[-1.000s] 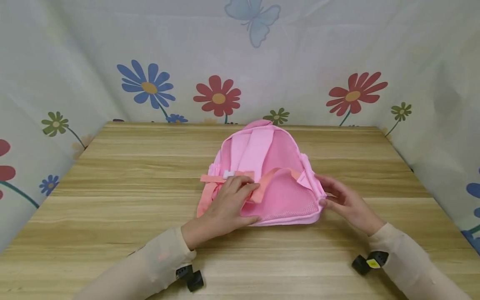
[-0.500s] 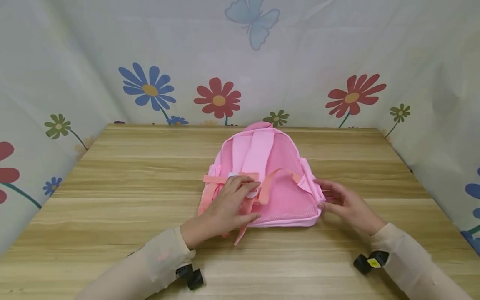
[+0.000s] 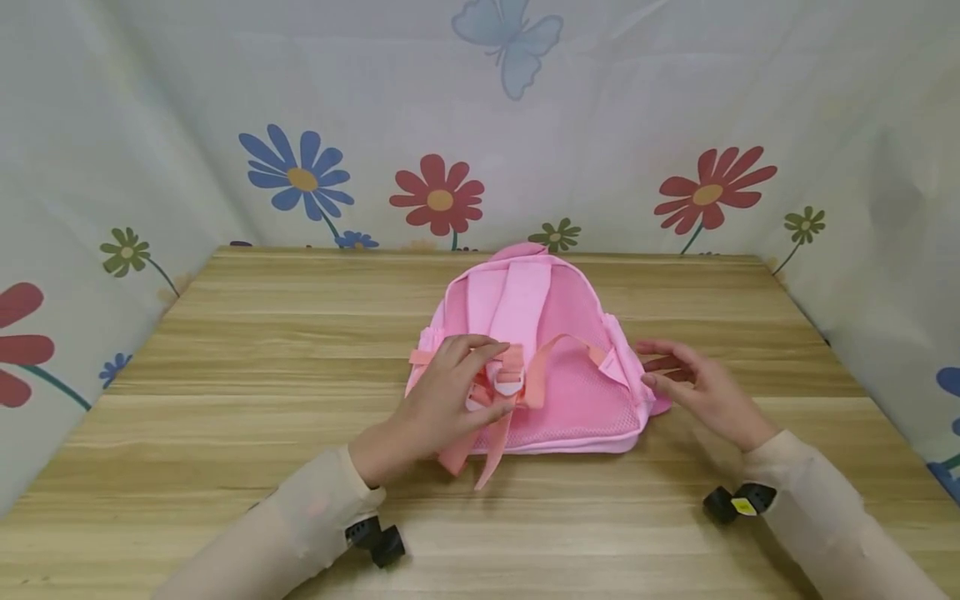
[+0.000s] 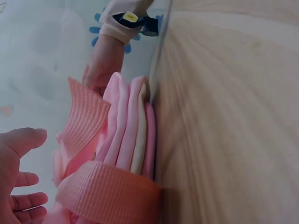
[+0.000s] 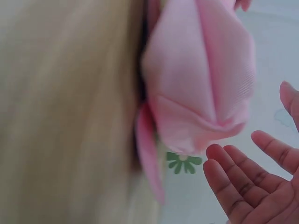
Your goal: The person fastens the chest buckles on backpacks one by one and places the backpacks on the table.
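A pink backpack (image 3: pixel 577 392) lies on the table with its mesh back panel and shoulder straps facing up. Over its left half is my left hand (image 3: pixel 442 396), near a pale adjuster buckle (image 3: pixel 509 383) and orange webbing (image 3: pixel 491 454) that hangs past the bottom edge. In the left wrist view, the fingers (image 4: pixel 29 201) are spread and stand apart from the webbing loop (image 4: pixel 110 191). My right hand (image 3: pixel 705 392) is beside the bag's right side. The right wrist view shows its loosely extended fingers (image 5: pixel 224 186) just off the pink side pocket (image 5: pixel 201 79).
The wooden table (image 3: pixel 225 417) extends around the bag. Behind it hangs a white backdrop (image 3: pixel 600 125) printed with flowers and a butterfly. A pink flap (image 3: pixel 662 406) sticks out at the bag's lower right. A black camera (image 3: pixel 375 540) is strapped to each wrist.
My right hand has come off the bag's side, and the pink flap now shows there. Orange webbing has dropped over the front edge beneath my left hand, and the buckle is uncovered.
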A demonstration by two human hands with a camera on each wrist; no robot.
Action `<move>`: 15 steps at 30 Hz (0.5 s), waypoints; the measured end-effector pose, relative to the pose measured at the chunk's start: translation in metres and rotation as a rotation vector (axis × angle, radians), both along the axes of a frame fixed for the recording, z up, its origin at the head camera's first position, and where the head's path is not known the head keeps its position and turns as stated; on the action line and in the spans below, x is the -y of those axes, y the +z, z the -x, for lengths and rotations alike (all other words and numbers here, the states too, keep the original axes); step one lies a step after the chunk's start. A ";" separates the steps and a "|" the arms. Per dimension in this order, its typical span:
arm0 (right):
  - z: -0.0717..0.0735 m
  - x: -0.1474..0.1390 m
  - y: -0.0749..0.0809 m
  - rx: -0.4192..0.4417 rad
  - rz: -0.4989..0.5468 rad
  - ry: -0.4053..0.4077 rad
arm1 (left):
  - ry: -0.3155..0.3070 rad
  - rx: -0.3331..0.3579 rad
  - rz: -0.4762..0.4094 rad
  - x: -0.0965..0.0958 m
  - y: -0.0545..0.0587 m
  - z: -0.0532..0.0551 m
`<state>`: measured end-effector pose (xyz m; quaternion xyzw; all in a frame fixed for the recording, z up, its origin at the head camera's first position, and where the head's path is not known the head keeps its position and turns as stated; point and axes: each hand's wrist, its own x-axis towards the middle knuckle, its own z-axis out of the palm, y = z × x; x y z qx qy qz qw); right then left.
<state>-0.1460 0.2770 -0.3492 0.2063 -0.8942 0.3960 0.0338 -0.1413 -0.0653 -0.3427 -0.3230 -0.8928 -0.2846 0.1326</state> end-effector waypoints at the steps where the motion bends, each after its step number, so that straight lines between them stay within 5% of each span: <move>1: 0.001 0.000 0.002 -0.011 0.001 -0.005 | 0.006 0.002 -0.003 0.001 0.001 0.001; 8: 0.005 0.010 0.022 -0.071 -0.001 -0.027 | 0.022 -0.005 -0.019 0.012 0.006 0.009; 15: 0.011 0.034 0.042 -0.031 -0.034 -0.030 | 0.054 0.093 -0.006 0.018 0.003 0.019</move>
